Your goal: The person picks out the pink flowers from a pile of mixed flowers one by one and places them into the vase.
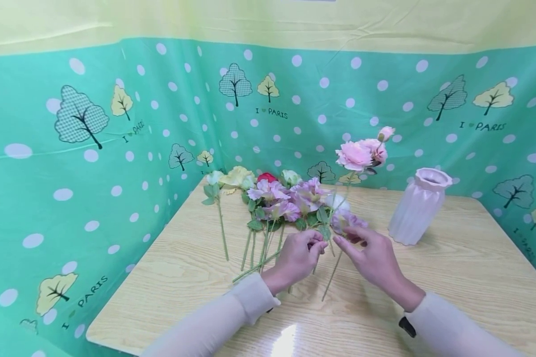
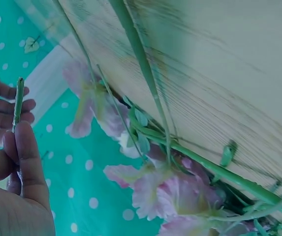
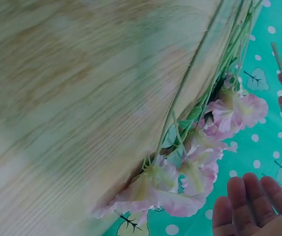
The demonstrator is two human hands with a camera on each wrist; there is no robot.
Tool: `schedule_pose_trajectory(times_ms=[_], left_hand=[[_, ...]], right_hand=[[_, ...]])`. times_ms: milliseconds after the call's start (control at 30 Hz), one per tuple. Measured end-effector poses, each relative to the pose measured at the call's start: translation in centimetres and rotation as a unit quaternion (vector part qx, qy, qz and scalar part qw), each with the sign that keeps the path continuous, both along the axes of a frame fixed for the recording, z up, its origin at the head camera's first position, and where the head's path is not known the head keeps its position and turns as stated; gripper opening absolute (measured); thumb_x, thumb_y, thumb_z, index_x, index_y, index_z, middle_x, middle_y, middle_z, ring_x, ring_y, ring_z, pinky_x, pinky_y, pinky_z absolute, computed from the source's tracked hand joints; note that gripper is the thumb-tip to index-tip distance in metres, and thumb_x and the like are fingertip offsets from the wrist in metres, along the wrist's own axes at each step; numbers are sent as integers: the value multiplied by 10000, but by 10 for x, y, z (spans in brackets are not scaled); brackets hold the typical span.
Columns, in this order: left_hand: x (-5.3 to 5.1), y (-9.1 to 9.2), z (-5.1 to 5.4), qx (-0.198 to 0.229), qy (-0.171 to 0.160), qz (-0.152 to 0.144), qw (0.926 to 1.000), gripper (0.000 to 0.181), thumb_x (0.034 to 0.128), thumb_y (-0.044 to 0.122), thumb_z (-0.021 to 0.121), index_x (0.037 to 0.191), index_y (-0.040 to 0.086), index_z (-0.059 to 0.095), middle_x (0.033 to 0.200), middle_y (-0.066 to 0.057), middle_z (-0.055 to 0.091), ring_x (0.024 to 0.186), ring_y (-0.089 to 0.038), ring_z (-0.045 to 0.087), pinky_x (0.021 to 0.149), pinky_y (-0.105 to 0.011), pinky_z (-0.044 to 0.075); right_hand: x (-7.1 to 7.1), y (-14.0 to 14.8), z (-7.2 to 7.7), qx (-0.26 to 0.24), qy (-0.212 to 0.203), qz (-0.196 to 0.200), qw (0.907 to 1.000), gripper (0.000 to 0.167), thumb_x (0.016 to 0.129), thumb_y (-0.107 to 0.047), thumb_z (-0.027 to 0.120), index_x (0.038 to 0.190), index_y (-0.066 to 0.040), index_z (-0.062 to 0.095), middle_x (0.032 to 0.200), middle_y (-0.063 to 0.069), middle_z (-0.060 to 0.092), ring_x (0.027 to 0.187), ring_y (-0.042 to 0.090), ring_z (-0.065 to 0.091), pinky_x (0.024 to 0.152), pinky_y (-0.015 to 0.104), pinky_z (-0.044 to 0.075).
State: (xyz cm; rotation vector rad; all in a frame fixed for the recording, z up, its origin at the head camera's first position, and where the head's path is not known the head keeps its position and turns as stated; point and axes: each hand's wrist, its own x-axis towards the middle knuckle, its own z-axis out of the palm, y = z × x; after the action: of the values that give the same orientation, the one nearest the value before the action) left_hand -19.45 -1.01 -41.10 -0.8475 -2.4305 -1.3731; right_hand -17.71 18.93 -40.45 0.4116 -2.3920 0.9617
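My left hand (image 1: 296,257) pinches the green stem of a pink flower spray (image 1: 355,155), holding it upright above the table. In the left wrist view the stem's cut end (image 2: 18,101) pokes out past the thumb and fingertips. To its right, my right hand (image 1: 377,259) is close by with relaxed, slightly bent fingers; the right wrist view shows the fingers (image 3: 251,199) loose and apart from the stem. Below and behind both hands lie purple flowers (image 1: 270,191), their stems toward me. A pale, ribbed vase (image 1: 416,210) stands to the right of the right hand.
On the wooden table (image 1: 169,297), a yellow flower (image 1: 237,177), a red flower (image 1: 266,177) and a whitish-green flower (image 1: 290,177) lie at the back. One small pale flower (image 1: 214,177) lies at the left. Polka-dot green cloth (image 1: 152,119) encloses the table's back and sides.
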Motion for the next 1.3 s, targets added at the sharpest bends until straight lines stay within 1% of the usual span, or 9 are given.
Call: schedule_pose_trajectory(times_ms=[133,300,400,600,800,1000,1133,1200,1300], left_hand=[[0,4,0,9,18,-95,10000,42,971,22,677,992,30,712,839,-36,745,674,8,630,586,-119,515],[0,8,-1,-8,54,-184,9998,42,968,21,681,989,31,717,841,-48,756,657,28,616,580,-114,508],[1,10,-1,-19,81,-243,9997,37,969,28,682,978,43,714,841,-51,756,627,47,587,571,-114,501],[1,14,-3,-54,341,-313,9989,35,966,32,691,946,35,719,828,-49,759,616,69,576,587,-87,490],[1,14,-3,-94,515,-338,9981,40,964,36,698,931,46,719,814,-40,756,613,64,571,596,-78,482],[1,15,-1,-119,425,-370,9983,38,974,44,688,950,41,717,827,-41,754,621,67,572,594,-83,489],[1,16,-1,-206,465,-298,9983,44,976,80,695,974,44,720,832,-18,751,643,66,582,602,-84,490],[0,15,-1,-241,372,-238,9987,77,976,106,699,1010,41,721,856,-7,757,683,64,608,629,-87,497],[-1,12,-1,-264,63,-165,9995,146,974,149,708,1074,42,715,891,-7,760,728,43,637,662,-103,512]], right_hand=[[-1,-2,3,-151,-179,1,9997,227,914,-238,802,1046,-54,784,835,19,749,720,165,690,676,377,598],[-1,-5,8,-441,-482,5,9979,202,934,-245,782,1029,-68,799,804,27,754,659,158,670,552,256,543],[-1,-7,11,-573,-578,4,9967,190,935,-241,781,1008,-68,803,800,40,755,648,154,667,525,249,528],[-2,-10,15,-868,-861,-95,9925,186,942,-250,773,959,-67,806,823,34,745,664,106,626,544,234,500],[-3,-12,18,-1143,-999,-115,9883,188,962,-230,750,847,-83,775,768,44,715,599,101,543,501,244,443],[-2,-13,24,-1161,-1181,-101,9861,234,970,-230,738,791,-79,734,707,53,690,589,107,556,482,248,438],[-2,-12,29,-1026,-1325,-121,9858,211,975,-204,730,813,-69,737,703,55,696,606,131,576,476,251,427],[-3,-11,32,-961,-1363,-143,9859,202,980,-190,722,823,-64,734,711,75,698,618,148,583,488,252,432],[-4,-8,36,-926,-1428,-202,9852,185,990,-177,708,875,-37,744,744,91,711,655,172,625,529,246,481]])
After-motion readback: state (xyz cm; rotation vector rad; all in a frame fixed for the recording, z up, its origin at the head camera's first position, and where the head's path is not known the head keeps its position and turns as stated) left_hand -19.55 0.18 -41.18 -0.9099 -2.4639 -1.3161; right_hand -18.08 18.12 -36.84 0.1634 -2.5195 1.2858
